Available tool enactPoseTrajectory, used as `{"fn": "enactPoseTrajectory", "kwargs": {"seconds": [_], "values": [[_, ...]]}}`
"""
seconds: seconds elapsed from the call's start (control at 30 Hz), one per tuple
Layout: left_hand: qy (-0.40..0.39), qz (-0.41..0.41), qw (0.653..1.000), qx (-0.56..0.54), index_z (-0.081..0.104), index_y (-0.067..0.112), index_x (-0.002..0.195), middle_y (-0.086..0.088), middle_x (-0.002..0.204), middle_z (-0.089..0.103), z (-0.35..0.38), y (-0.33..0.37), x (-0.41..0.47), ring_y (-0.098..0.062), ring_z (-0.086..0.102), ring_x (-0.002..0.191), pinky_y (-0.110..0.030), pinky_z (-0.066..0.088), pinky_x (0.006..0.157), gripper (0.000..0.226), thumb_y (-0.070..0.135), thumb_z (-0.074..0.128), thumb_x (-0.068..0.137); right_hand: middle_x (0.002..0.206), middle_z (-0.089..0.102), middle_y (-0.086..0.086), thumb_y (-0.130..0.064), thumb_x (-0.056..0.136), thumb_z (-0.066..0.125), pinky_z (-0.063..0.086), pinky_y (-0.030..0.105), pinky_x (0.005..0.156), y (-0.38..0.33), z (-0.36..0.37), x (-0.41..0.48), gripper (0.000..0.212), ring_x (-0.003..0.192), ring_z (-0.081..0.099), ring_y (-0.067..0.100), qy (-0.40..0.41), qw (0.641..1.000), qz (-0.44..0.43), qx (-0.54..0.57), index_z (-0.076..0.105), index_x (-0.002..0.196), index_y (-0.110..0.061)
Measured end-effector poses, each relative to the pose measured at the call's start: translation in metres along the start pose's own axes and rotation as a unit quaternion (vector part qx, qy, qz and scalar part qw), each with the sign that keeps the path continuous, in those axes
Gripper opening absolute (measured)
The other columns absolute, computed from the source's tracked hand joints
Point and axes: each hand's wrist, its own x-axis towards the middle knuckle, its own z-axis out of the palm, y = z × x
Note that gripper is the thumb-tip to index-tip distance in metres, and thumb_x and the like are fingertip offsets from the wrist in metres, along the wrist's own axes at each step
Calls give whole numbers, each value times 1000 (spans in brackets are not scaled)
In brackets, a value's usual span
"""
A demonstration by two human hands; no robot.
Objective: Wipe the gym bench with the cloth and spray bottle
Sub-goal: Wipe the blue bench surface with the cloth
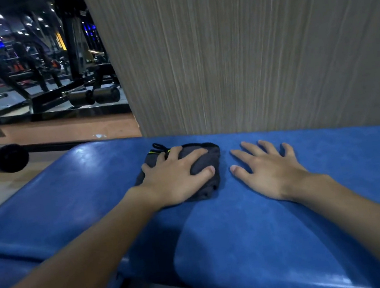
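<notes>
A blue padded gym bench fills the lower half of the head view. A folded dark grey cloth with a black loop and a yellow-green stripe lies on the pad near its far edge. My left hand lies on top of the cloth, fingers spread over it and the thumb along its near side, pressing it to the pad. My right hand rests flat on the bare pad just right of the cloth, fingers spread, holding nothing. No spray bottle is in view.
A grey wood-grain wall panel rises right behind the bench. At the left, a black foam roller bar sticks out beside the bench. A mirror or opening shows dark gym machines beyond an orange floor strip.
</notes>
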Motion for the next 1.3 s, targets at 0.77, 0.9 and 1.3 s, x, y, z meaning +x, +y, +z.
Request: {"fn": "enactPoseTrajectory", "kwargs": {"seconds": [0.77,0.9,1.3], "values": [[-4,3,1000,27,15,61,145,1,166,10,-2,-9,-53,-31,13,151,-67,12,115,57,77,24,91,165,6,-14,-68,95,13,-1,55,119,2,0,-4,63,152,1,17,-3,1000,15,21,16,154,-45],[-11,2,1000,15,11,63,146,6,167,6,-2,-13,-101,-25,8,152,-66,9,117,65,83,21,86,165,6,-14,-67,96,14,-1,54,119,2,-2,-7,62,152,1,17,-8,999,16,28,16,154,-44],[-16,1,1000,11,13,67,141,8,163,12,-4,-20,-47,-31,13,150,-70,10,112,64,86,19,80,164,13,-11,-60,99,23,-1,59,118,-17,-19,12,56,152,3,20,-6,1000,-18,-7,25,152,-41]]}}
